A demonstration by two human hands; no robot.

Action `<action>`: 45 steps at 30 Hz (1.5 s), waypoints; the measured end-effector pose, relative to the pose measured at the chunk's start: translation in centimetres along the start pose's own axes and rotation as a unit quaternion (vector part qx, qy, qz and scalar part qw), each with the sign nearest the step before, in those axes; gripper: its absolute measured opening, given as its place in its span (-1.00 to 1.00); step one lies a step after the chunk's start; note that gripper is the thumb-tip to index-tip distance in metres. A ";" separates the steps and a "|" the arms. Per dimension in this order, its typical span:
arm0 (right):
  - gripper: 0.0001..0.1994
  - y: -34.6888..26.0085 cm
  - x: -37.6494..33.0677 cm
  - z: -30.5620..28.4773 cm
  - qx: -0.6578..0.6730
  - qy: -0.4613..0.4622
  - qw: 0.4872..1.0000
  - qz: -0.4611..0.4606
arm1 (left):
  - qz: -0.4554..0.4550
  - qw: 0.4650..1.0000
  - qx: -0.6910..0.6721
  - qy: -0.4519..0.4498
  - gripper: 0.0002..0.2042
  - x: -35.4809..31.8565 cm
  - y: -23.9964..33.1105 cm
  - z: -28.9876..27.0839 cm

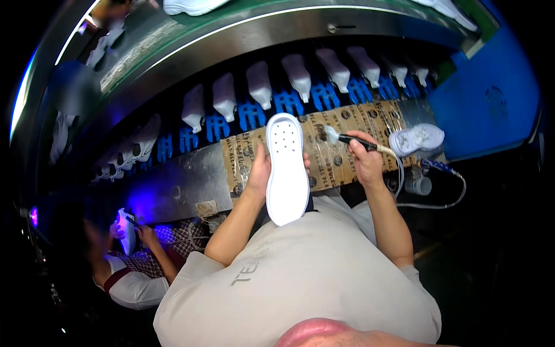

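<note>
A white shoe sole [287,185] stands lengthwise in front of my chest, its face with small dark holes at the far end turned up. My left hand [259,172] grips it from beneath, thumb along the left edge and fingertips showing at the right edge. To the right of the sole, my right hand [367,162] is closed round a black-handled brush [347,139]. Its pale bristles point left over the cardboard, apart from the sole. A pale hose runs from the handle's rear end.
Printed cardboard [237,165] covers the metal bench. A white shoe piece [416,139] lies at its right end, near a small cup [422,185]. Beyond, white shoe forms [258,84] line up on blue holders [252,117]. A co-worker [136,283] handles another shoe piece at left.
</note>
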State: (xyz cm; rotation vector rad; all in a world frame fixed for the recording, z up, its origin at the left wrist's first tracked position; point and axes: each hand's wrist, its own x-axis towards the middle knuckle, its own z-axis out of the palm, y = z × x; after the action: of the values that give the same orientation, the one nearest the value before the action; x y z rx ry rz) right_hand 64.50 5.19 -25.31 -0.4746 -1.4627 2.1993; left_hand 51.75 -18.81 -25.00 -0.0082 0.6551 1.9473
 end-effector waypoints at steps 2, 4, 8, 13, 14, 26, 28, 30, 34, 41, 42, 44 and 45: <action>-0.72 -1.9 0.0 2.5 -0.035 -0.039 0.998 -0.024 | 0.013 1.000 0.012 -0.003 -0.08 1.7 -0.3 0.1; -0.73 -2.7 0.5 4.5 -0.106 -0.072 0.989 -0.068 | 0.018 0.999 0.032 -0.011 -0.06 3.0 -0.7 0.4; -0.74 -3.3 2.3 7.1 -0.290 -0.045 0.932 -0.211 | 0.064 0.995 0.070 0.006 -0.16 5.7 -2.0 0.9; -0.74 -3.5 2.0 5.9 -0.313 -0.233 0.887 -0.248 | 0.109 0.991 0.069 0.026 -0.25 6.9 -1.2 0.2; -0.74 -3.9 1.9 5.5 -0.264 -0.224 0.914 -0.213 | 0.091 0.992 0.083 -0.041 -0.26 6.9 -0.4 0.3; -0.68 -5.9 0.6 7.2 -0.454 -0.147 0.802 -0.359 | 0.073 0.988 -0.093 -0.102 -0.19 7.2 2.2 5.4; -0.68 -6.5 -0.4 7.6 -0.412 -0.263 0.801 -0.346 | 0.096 0.982 -0.093 -0.134 -0.19 7.8 2.8 5.1; -0.68 -7.8 -1.0 7.9 -0.339 -0.361 0.810 -0.314 | 0.130 0.984 -0.077 -0.096 -0.18 7.1 3.8 6.6; -0.67 -8.0 -1.1 7.6 -0.423 -0.226 0.817 -0.320 | 0.137 0.981 -0.036 -0.133 -0.17 7.3 6.0 8.3; -0.68 -9.8 -1.0 7.1 -0.269 -0.317 0.878 -0.236 | 0.157 0.949 0.093 -0.257 -0.12 8.1 9.2 9.8; -0.68 -9.7 -1.0 7.2 -0.339 -0.330 0.840 -0.265 | 0.138 0.941 0.090 -0.295 -0.13 8.4 9.2 10.5; -0.70 -10.0 -0.9 6.8 -0.362 -0.399 0.796 -0.274 | 0.122 0.939 0.166 -0.276 -0.15 8.5 9.3 11.2; -0.71 -10.5 -0.7 6.4 -0.298 -0.449 0.809 -0.236 | 0.106 0.937 0.183 -0.277 -0.13 8.7 9.4 11.5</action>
State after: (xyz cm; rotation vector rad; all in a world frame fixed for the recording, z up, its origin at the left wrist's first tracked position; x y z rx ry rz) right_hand 63.65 3.37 -13.17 0.8260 -2.4172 1.5261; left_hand 42.94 -9.36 -13.58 0.8439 0.6393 1.8739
